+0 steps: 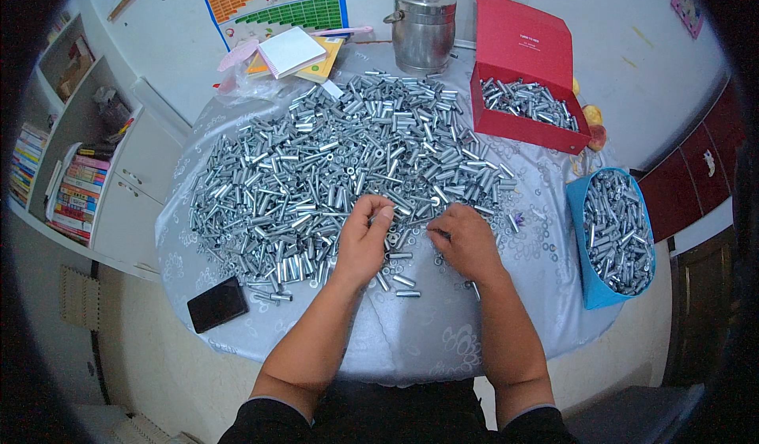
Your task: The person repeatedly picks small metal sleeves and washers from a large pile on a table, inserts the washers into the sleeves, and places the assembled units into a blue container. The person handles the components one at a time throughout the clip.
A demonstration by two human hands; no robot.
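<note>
A wide heap of silvery metal sleeves and bolts (277, 175) covers much of the table. At its near edge my left hand (365, 238) is closed, thumb pressed against the curled fingers. My right hand (466, 242) faces it a short way to the right, its fingers bent together in a pinch. Whatever small piece either hand grips is hard to tell from the metal behind. Just below the hands lie a few loose sleeves (407, 293) on the silvery tablecloth (411, 333).
A red box (530, 132) with its lid raised holds similar parts at the back right. Nearer, a blue fabric bin (589, 266) is full of them. A black phone (217, 305) lies at left. Behind stand a metal canister (424, 33) and a notepad (291, 52).
</note>
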